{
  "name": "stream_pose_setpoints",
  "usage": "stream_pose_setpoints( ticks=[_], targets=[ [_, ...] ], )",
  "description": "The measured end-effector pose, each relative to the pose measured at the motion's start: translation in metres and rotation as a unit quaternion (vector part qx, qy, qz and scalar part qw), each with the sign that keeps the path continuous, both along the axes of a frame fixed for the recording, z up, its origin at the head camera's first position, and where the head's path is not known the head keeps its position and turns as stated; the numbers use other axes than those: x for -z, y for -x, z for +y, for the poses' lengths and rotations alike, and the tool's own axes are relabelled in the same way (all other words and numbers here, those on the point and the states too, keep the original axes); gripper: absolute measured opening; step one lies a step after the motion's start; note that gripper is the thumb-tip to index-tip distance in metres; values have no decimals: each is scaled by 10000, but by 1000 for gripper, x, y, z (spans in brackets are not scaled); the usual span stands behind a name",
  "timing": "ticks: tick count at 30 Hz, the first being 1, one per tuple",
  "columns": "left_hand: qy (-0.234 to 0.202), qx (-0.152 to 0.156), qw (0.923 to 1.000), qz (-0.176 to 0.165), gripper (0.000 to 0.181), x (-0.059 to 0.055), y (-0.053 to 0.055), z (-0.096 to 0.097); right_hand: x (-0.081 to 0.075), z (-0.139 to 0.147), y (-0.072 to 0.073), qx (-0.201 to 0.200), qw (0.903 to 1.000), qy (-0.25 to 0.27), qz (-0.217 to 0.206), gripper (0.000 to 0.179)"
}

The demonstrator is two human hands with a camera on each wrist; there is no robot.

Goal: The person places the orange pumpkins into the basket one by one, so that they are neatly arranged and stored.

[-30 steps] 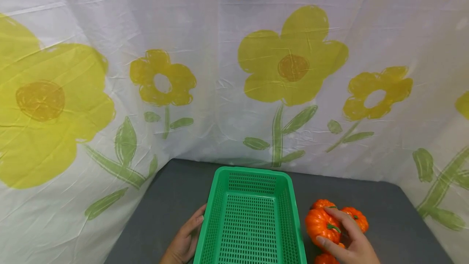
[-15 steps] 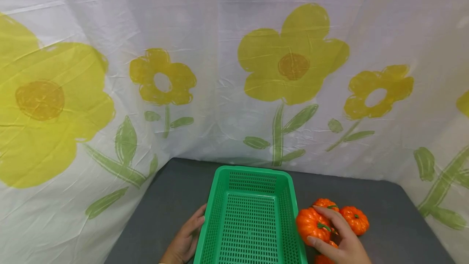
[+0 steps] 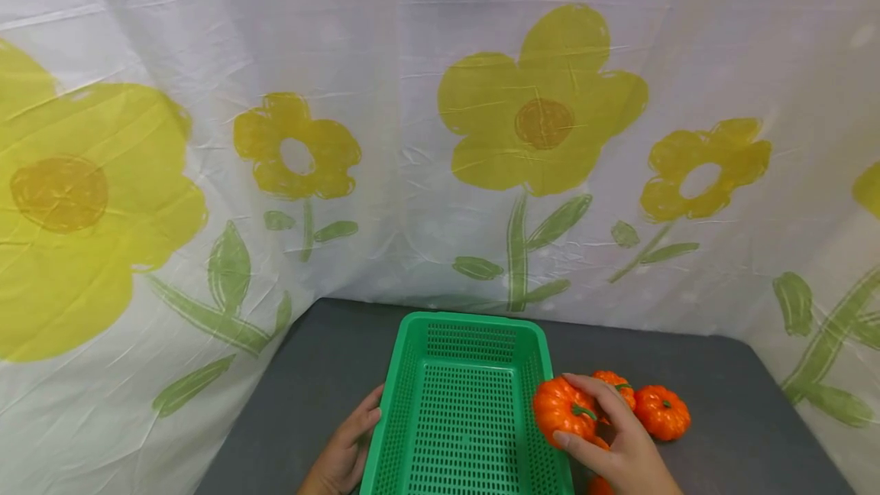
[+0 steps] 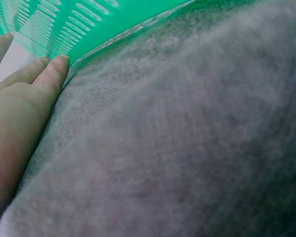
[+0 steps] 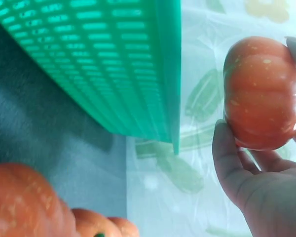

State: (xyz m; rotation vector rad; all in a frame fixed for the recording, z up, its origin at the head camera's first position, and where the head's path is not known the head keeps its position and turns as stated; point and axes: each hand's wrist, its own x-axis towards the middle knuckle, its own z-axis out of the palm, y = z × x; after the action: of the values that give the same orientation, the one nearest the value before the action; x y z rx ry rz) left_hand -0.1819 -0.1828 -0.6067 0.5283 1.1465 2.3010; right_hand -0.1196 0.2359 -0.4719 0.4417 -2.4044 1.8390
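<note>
Right hand (image 3: pixel 619 445) curls round a ribbed pumpkin (image 3: pixel 562 408). Left hand (image 3: pixel 347 445), straight-fingered, touches a slotted basket (image 3: pixel 474 319) near the worktop's (image 3: pixel 715 388) far edge.

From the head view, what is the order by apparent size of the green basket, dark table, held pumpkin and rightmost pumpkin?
1. Dark table
2. Green basket
3. Held pumpkin and rightmost pumpkin: unranked, because sizes look close and nearness may matter.

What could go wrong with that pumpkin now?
The glossy, ribbed orange pumpkin with a green stem might slip, as the right hand holds it between fingers and thumb. Lowered too soon, it could knock the rim of the green, perforated plastic basket, which it overlaps in the head view. That might shift the basket, since the left hand seems merely to touch its side.
</note>
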Motion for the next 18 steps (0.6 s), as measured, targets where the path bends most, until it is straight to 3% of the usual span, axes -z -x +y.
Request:
stream_pose_setpoints(
  ticks=[6, 11, 18],
  targets=[
    [186, -49, 9997, -169, 58, 0, -1, -1, -6, -10, 5, -457, 9986, 262, 79, 63],
    [344, -126, 9991, -232, 66, -1, -1, -2, -15, -20, 10, -398, 9983, 310, -292, 62],
    [384, -149, 9990, -188, 69, -2, 0, 0, -24, -34, 17, -327, 9994, 50, -124, 60]
  ],
)
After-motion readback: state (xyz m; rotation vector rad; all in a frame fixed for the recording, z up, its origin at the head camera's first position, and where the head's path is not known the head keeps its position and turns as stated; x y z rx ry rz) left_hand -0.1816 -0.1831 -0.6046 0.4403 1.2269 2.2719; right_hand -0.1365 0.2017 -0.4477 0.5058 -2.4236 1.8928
